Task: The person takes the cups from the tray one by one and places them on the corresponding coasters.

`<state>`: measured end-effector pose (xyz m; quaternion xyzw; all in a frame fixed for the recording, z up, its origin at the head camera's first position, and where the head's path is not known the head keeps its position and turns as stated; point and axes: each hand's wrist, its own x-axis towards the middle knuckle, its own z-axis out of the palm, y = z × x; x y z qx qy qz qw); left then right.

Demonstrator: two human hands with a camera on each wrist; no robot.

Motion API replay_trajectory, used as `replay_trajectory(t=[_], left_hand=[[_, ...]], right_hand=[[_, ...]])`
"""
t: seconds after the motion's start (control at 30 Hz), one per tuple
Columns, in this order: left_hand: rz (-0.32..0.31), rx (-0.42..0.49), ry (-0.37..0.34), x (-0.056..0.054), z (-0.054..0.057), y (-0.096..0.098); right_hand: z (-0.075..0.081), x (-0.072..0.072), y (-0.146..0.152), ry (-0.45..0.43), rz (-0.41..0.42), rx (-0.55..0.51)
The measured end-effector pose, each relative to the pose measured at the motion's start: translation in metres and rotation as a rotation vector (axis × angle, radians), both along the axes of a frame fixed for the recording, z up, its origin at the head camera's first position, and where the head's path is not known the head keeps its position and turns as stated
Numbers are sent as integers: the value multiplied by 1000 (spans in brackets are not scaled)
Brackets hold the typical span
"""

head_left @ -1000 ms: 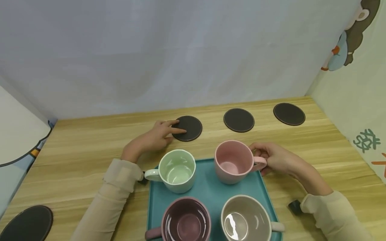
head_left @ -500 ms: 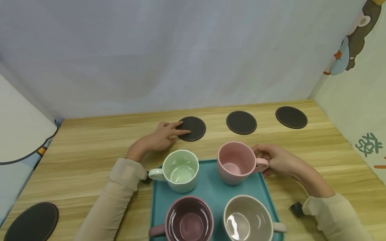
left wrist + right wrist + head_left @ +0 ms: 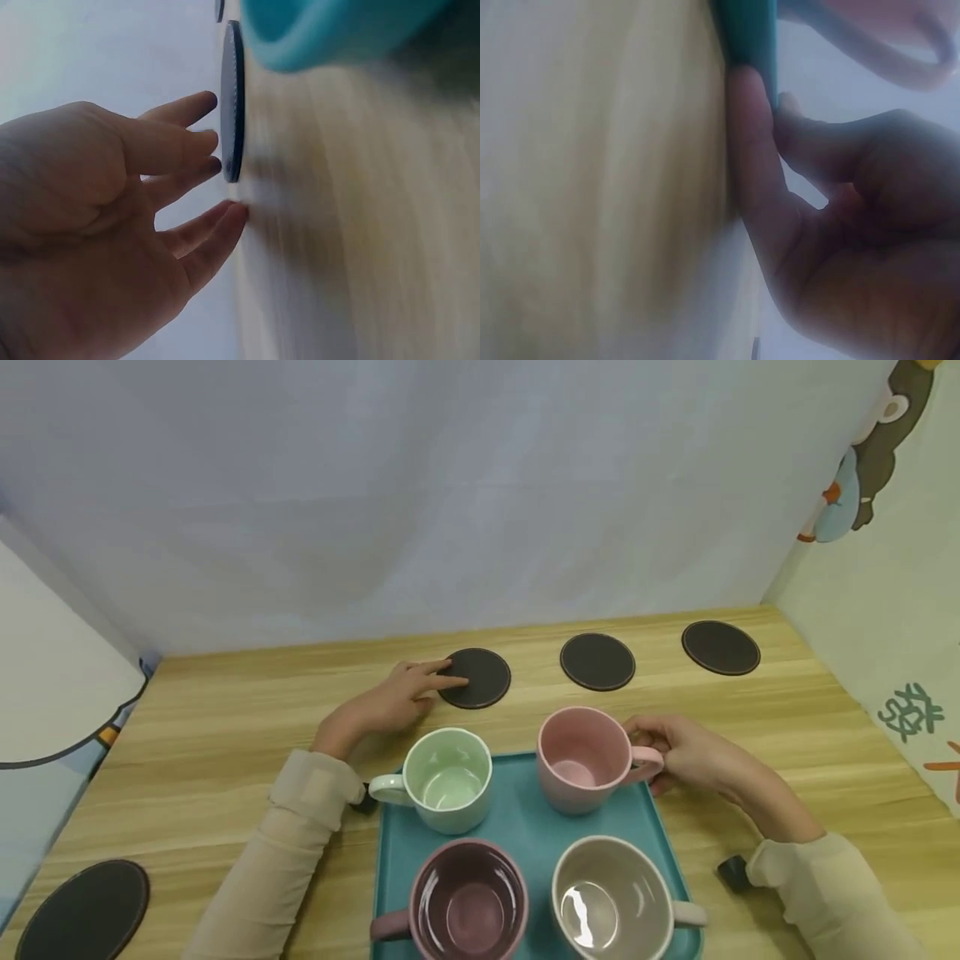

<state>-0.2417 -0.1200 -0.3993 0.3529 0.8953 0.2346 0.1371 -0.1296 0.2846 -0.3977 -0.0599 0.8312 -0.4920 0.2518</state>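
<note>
Fingertips of my left hand (image 3: 390, 697) rest on the left edge of a round black coaster (image 3: 489, 681) at the back of the table. In the left wrist view its fingers are fairly straight, beside the coaster (image 3: 232, 105). At the tray's right side, my right hand (image 3: 686, 753) pinches the rim of a teal tray (image 3: 517, 802) between thumb and finger, as the right wrist view shows on the tray edge (image 3: 754, 37). Four mugs would exceed a pair per row: a green mug (image 3: 447, 777) and pink mug (image 3: 573, 789) stand behind a purple mug (image 3: 468, 902) and beige mug (image 3: 611, 897).
Two more black coasters, a middle one (image 3: 597, 662) and a right one (image 3: 721, 647), lie along the back edge. Another coaster (image 3: 84, 910) lies at the front left. A pale cloth wall (image 3: 465, 502) rises behind the wooden table (image 3: 225, 710).
The view shifts slightly as the head moves. Both hands, the tray and the mugs keep their places.
</note>
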Motion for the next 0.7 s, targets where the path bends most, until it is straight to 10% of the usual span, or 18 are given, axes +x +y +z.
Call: replay_trajectory(t=[0.3,0.7], left_hand=[[69,122,-34,18,-13,-21],[151,101,59,78,-7,-69]], right_hand=[[-3,-2,-2,-13,10,20],[-4,2,2,-28,2,2]])
